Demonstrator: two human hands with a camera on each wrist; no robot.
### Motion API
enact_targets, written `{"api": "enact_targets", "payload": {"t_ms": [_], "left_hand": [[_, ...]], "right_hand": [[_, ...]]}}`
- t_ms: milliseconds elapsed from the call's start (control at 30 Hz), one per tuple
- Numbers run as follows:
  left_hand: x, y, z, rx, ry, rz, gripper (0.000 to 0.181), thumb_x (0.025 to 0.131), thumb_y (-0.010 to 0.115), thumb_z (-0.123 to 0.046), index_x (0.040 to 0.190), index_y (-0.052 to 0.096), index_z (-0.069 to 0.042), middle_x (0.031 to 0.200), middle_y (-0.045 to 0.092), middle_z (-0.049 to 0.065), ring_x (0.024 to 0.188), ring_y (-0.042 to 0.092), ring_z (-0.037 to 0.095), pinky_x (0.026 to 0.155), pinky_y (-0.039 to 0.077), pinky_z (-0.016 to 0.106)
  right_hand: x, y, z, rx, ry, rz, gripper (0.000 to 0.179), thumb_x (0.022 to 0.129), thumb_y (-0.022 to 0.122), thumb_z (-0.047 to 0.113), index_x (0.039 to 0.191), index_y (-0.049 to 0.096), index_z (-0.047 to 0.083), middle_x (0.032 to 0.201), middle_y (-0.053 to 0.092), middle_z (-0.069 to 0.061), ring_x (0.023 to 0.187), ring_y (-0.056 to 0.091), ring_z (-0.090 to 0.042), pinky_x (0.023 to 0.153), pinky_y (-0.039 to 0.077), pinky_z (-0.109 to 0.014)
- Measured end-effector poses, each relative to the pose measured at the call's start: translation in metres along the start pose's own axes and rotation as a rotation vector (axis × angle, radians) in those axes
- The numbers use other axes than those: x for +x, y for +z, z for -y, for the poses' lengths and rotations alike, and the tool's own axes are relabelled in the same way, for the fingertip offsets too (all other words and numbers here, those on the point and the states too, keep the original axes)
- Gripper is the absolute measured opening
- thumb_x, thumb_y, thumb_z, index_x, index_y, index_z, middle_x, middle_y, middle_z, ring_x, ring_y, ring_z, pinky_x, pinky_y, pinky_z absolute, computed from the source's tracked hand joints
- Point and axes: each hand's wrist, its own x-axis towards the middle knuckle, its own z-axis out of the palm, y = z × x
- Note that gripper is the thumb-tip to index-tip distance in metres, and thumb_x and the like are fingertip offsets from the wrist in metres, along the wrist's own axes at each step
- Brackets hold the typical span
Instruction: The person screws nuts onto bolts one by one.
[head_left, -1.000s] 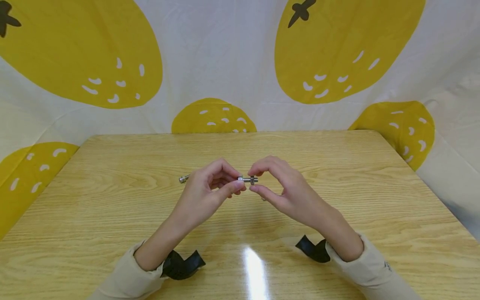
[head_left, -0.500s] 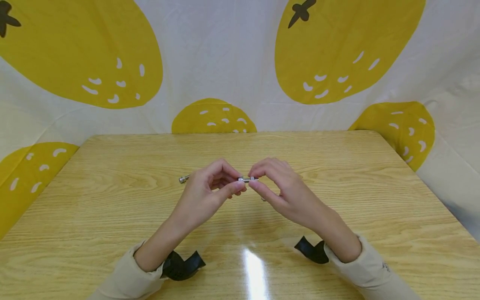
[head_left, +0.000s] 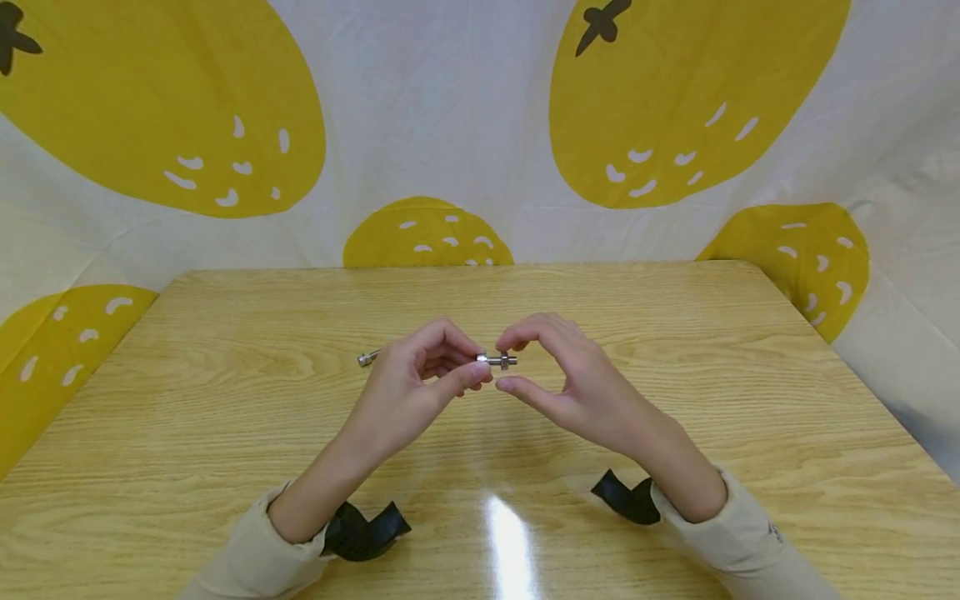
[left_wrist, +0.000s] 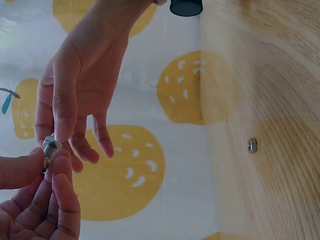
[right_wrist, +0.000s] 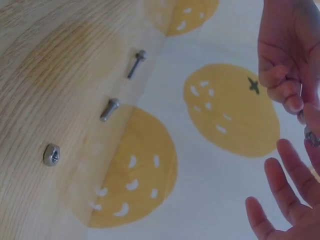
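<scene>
In the head view my left hand (head_left: 416, 379) pinches the head end of a small metal bolt (head_left: 493, 361) between thumb and fingers, holding it level above the table. A hex nut (head_left: 505, 361) sits around the shank near its free end. My right hand (head_left: 581, 383) is beside that nut, its thumb and forefinger spread apart, the thumb clear of the metal. Whether the forefinger touches the nut, I cannot tell. The left wrist view has the bolt (left_wrist: 50, 151) upright between the left fingertips, the right hand (left_wrist: 87, 75) reaching from above.
Another bolt (head_left: 368, 358) lies on the wooden table (head_left: 247, 417), partly behind the left hand. In the right wrist view two bolts, one short (right_wrist: 109, 109) and one slimmer (right_wrist: 136, 65), lie near a loose nut (right_wrist: 51, 155). A fruit-print cloth (head_left: 435, 125) hangs behind the table.
Half a second ago the right thumb and forefinger pinched the nut; now they have parted, as they also stood a second ago. The left hand and bolt stay in place.
</scene>
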Motion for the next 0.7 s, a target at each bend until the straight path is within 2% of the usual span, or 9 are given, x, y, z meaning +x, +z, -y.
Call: {"api": "enact_targets", "payload": {"t_ms": [167,300,467,600,700], "left_hand": [[-0.0008,-0.0003,0.0004,-0.02,0.006,0.001,0.011,0.085,0.067,-0.012,0.092,0.06,-0.008,0.082,0.069,0.005,0.07,0.064,0.014,0.059,0.051,0.027],[-0.0009,-0.0003,-0.0002,-0.023,0.0,0.002,0.011,0.085,0.067,-0.013,0.093,0.06,-0.009,0.082,0.069,0.005,0.071,0.065,0.013,0.06,0.052,0.028],[-0.0009,-0.0003,-0.0006,-0.026,0.007,0.006,0.011,0.086,0.067,-0.013,0.093,0.06,-0.008,0.082,0.069,0.007,0.071,0.065,0.014,0.06,0.052,0.029],[-0.0012,0.0001,-0.0011,-0.02,0.01,0.01,0.011,0.085,0.067,-0.013,0.092,0.06,-0.008,0.081,0.068,0.005,0.07,0.064,0.014,0.059,0.051,0.028],[-0.0015,0.0006,-0.0017,-0.013,0.002,0.013,0.011,0.085,0.068,-0.013,0.091,0.06,-0.009,0.08,0.068,0.004,0.069,0.064,0.014,0.058,0.05,0.026]], "right_hand": [[0.0008,0.0012,-0.0011,0.005,-0.066,-0.035,0.032,0.079,0.07,-0.003,0.106,0.056,0.005,0.103,0.059,-0.002,0.097,0.054,-0.014,0.085,0.046,-0.027],[0.0007,0.0015,-0.0012,0.007,-0.075,-0.039,0.023,0.084,0.067,0.006,0.105,0.057,0.006,0.103,0.06,-0.002,0.097,0.054,-0.015,0.085,0.046,-0.027],[0.0005,0.0014,-0.0006,0.03,-0.028,-0.006,0.015,0.089,0.063,0.012,0.103,0.058,0.009,0.103,0.06,-0.001,0.1,0.053,-0.013,0.088,0.045,-0.028],[0.0002,0.0022,-0.0006,0.022,0.0,0.015,0.005,0.092,0.058,0.014,0.096,0.06,0.012,0.102,0.06,0.001,0.1,0.052,-0.012,0.087,0.044,-0.03],[-0.0004,0.0021,0.0005,0.005,0.049,0.026,0.013,0.095,0.053,0.015,0.087,0.063,0.013,0.098,0.061,0.004,0.098,0.051,-0.011,0.082,0.043,-0.03]]}}
